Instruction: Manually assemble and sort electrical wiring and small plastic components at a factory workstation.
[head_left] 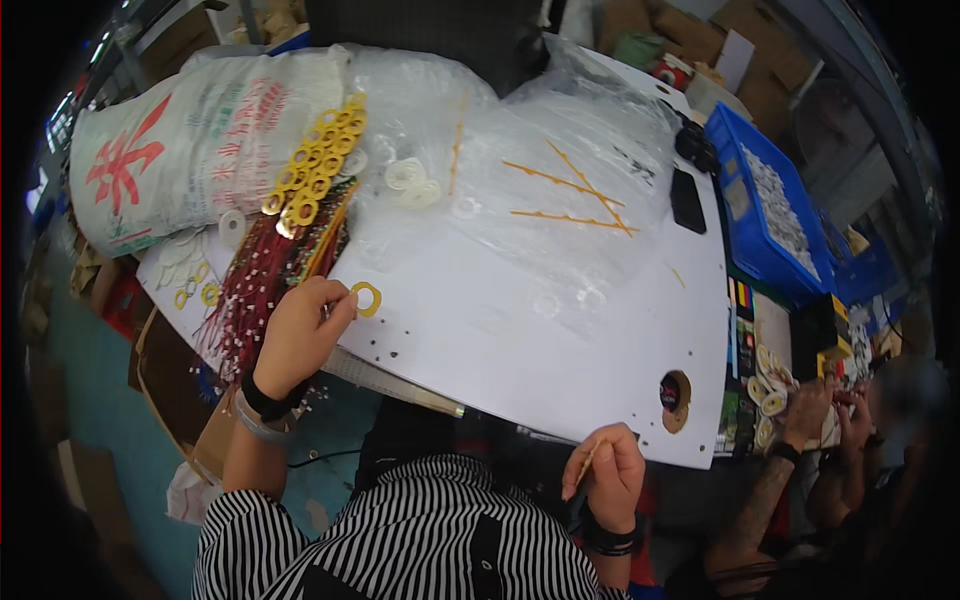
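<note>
My left hand [303,335] is closed, thumb and fingertips pinching the edge of a yellow ring [378,300] over the white tabletop. Lower down, near the table's front edge, my right hand [612,472] is closed on a thin orange-brown strip [584,466], partly hidden by the fingers. Left of centre lies a bundle of dark red wires [262,275] with small white connectors. Rows of yellow rings [318,160] lie at its far end. Several orange strips [560,178] rest on the clear plastic sheeting [520,120].
A large white woven sack [190,150] fills the far left. White rings [405,174] lie beside it. At the right stand a black phone [688,200] and a blue bin [735,175] of small pale parts. A round hole [682,402] pierces the tabletop. Another person's hands [806,412] work at right.
</note>
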`<state>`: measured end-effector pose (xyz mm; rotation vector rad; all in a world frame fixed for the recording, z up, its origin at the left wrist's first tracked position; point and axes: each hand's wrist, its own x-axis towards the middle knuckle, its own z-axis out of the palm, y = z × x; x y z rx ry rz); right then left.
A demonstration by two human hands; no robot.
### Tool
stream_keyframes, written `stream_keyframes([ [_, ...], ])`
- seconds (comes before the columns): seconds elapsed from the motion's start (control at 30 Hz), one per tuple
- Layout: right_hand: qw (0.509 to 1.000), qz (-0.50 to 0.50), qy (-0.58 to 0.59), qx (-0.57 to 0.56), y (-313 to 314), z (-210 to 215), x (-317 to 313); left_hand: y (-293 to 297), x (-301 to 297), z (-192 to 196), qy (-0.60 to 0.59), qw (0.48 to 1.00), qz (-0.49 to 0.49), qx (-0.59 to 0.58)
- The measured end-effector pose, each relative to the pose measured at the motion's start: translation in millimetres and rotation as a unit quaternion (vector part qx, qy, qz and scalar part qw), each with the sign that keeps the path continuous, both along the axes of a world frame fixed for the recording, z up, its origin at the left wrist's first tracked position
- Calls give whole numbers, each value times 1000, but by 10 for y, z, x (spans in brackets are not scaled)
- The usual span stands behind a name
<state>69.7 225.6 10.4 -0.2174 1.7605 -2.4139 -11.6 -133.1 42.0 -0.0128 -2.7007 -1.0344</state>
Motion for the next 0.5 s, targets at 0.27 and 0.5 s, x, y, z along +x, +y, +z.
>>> stream_keyframes([
  [0.27,998,-31,-12,62,-49,-26,-94,-1177,-40,306,18,975,203,-84],
  [0.5,997,-14,27,70,-237,13,-113,-1711,187,106,17,921,318,-223],
])
